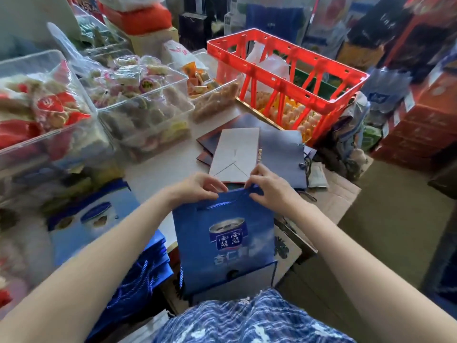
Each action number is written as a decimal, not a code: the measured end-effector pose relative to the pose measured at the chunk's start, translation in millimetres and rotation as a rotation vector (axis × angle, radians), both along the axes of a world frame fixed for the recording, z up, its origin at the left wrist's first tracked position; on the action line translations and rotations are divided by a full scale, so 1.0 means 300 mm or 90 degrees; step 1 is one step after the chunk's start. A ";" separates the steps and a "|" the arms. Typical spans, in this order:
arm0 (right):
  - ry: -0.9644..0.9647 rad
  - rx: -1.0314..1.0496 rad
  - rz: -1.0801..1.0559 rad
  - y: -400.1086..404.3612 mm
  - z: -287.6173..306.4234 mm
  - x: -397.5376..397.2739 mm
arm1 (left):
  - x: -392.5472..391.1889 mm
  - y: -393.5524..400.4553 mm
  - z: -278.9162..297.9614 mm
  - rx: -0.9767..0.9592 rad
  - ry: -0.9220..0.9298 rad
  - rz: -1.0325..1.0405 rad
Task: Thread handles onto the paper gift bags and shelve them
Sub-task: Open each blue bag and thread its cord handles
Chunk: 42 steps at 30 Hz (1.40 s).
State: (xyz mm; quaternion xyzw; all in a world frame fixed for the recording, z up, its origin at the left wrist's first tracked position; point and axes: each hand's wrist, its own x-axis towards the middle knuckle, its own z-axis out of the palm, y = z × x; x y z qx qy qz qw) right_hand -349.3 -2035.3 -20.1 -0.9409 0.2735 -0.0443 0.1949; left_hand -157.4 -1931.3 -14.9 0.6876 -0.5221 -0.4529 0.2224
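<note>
Now pinching the top rim of blue gift bag (223,241) with left hand (197,188) at ten o'clock and right hand (268,188) at two; cord handle (215,206) running nine-to-three just below, nearer right fingertips. Flat unthreaded bags (279,147) at twelve.

Blue gift bag (223,241) lower edge hidden behind patterned clothing (249,320) at 6 o'clock, rope handle (251,189) mostly covered by right hand (268,186) fingers, left tub (37,105) cut off at 9 o'clock, shelved goods (272,18) at 12 o'clock blurred, print unreadable
</note>
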 end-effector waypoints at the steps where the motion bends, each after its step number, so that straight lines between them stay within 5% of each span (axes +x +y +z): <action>1: 0.030 0.021 0.006 0.009 -0.034 -0.005 | -0.010 0.005 -0.046 0.010 -0.028 -0.008; 4: 0.121 0.075 0.022 0.038 -0.130 -0.025 | 0.001 0.012 -0.118 0.003 -0.059 0.027; 9: -0.028 0.060 -0.071 0.037 -0.164 -0.031 | 0.031 0.024 -0.100 -0.012 -0.041 0.045; 14: -0.002 -0.011 -0.043 0.018 -0.138 -0.010 | 0.008 0.039 -0.108 -0.052 -0.144 0.019; 21: -0.054 0.005 -0.036 0.021 -0.125 0.015 | -0.056 0.062 -0.165 -0.202 -0.429 -0.034; 26: -0.111 0.019 -0.064 0.002 -0.117 -0.007 | -0.146 0.035 -0.180 -0.234 -0.412 -0.014; 33: -0.102 -0.283 -0.224 -0.133 0.002 -0.040 | -0.099 -0.011 -0.204 -0.233 -0.446 0.000; 39: -0.186 0.025 -0.269 -0.149 0.087 -0.021 | -0.081 -0.029 -0.216 -0.167 -0.380 0.065; 42: -0.064 0.252 -0.217 -0.093 0.059 0.002 | -0.094 -0.026 -0.219 -0.153 -0.361 0.050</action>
